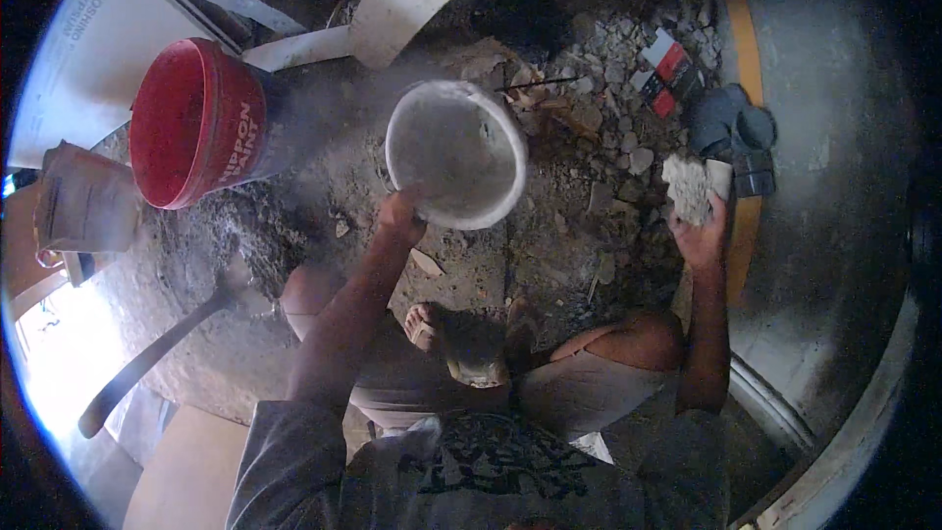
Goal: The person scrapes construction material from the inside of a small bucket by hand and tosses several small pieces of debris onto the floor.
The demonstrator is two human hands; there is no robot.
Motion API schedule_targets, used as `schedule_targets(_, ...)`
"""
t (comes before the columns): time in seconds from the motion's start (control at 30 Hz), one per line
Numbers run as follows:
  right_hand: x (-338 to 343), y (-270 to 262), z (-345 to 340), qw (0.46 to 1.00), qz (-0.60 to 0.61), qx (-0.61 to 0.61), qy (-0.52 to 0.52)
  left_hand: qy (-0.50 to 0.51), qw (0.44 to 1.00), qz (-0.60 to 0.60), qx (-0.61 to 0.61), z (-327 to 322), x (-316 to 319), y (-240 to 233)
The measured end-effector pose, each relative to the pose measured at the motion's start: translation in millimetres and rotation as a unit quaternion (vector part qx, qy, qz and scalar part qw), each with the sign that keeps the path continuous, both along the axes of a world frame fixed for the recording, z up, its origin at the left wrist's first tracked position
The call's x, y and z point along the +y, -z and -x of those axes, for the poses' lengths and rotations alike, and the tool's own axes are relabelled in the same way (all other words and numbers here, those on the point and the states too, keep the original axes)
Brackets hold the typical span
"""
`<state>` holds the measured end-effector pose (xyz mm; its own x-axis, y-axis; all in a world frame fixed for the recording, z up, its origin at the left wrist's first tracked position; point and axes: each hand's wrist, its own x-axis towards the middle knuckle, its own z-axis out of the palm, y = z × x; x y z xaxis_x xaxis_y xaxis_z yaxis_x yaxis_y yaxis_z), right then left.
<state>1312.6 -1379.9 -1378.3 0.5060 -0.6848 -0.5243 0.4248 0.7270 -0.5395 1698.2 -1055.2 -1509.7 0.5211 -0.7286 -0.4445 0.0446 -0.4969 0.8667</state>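
Observation:
My left hand (402, 218) grips the near left rim of a round white-rimmed bucket (517, 154). The bucket's mouth faces me, and its inside looks grey and dusty. Out to the right, my right hand (698, 239) holds a pale chunk (688, 188) with a ragged face and a smoother block-like side; its material is hard to tell. My fingers wrap its lower edge, beside the orange stripe (745, 51). Between the hands, my sandalled foot (422, 327) rests on the dirt floor (471, 272).
To the left stands a red Nippon Paint bucket (246, 118), with a dusty pail (88, 199) beyond it. A long-handled tool (154, 361) leans out of grey mix (254, 235). Rubble (625, 154), grey pipe fittings (725, 118) and a red-and-white packet (667, 62) lie to the right.

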Motion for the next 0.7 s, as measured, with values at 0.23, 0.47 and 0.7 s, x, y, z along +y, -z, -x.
schedule_targets(0.23,25,-93,-140,0.886,0.309,0.332,-0.098,0.132,0.982,-0.035,-0.128,11,28,37)
schedule_targets(0.47,75,-62,-228,0.855,0.336,0.272,0.286,0.166,0.951,-0.134,-0.225,4,31,34)
schedule_targets(0.7,127,-16,-250,0.786,0.487,0.325,-0.199,-0.41,0.764,0.173,0.467,9,31,115)
